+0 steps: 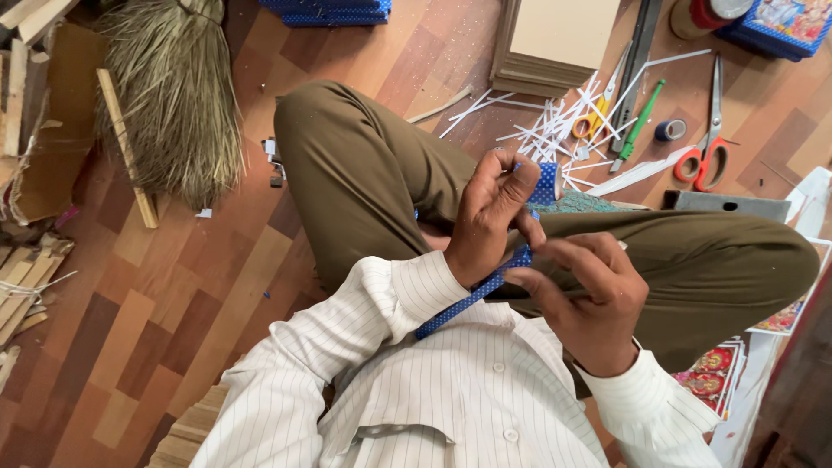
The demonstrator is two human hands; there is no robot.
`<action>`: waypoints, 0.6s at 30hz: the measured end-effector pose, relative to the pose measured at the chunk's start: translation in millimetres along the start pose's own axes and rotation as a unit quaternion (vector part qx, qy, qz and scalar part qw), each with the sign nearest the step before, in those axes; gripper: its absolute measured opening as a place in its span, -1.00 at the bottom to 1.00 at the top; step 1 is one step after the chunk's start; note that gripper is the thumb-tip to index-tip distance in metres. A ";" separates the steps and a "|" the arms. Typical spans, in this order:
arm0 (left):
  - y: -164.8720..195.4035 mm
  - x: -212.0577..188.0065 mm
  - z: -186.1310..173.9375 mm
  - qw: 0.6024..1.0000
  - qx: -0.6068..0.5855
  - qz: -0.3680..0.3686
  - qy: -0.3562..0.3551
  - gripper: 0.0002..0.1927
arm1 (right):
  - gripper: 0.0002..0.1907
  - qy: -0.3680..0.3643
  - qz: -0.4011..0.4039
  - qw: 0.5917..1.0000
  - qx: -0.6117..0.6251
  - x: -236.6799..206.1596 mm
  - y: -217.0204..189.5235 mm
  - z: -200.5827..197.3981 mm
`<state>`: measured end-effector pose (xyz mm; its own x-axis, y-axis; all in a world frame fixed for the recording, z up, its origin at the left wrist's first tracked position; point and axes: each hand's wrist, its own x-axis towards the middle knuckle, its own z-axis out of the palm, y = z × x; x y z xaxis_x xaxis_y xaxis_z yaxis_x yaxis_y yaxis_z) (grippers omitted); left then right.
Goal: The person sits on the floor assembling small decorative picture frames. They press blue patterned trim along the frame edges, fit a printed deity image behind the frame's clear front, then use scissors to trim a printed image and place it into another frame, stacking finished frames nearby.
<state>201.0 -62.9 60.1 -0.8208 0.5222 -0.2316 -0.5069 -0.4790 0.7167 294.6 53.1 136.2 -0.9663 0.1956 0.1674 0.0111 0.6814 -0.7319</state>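
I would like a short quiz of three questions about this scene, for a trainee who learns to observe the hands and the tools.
1. True or false: both hands touch the blue dotted strip.
2. Which hand also holds the blue dotted roll: the left hand or the right hand?
3. Multiple choice: the scissors with red handles lie A) on the floor, B) on the knee, C) in a hand.

Key
1. True.
2. The left hand.
3. A.
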 end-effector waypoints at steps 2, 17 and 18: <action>-1.2 1.5 -0.3 1.000 0.002 -0.013 -0.001 -0.56 | -0.38 -0.001 -0.023 1.000 -0.003 5.5 3.9 -3.1; -7.7 11.4 -3.6 0.998 -0.017 -0.045 0.031 -0.56 | -0.61 0.092 -0.107 0.990 0.023 -8.0 26.4 30.3; -6.9 11.8 -2.9 0.998 -0.023 -0.050 0.031 -0.56 | -0.61 0.111 -0.085 0.990 0.021 -13.4 22.6 37.4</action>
<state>194.0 -55.4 50.6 -0.7798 0.5253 -0.3406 -0.5970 -0.4600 0.6572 298.2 39.5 92.7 -0.8726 0.2350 0.4282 -0.1616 0.6884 -0.7071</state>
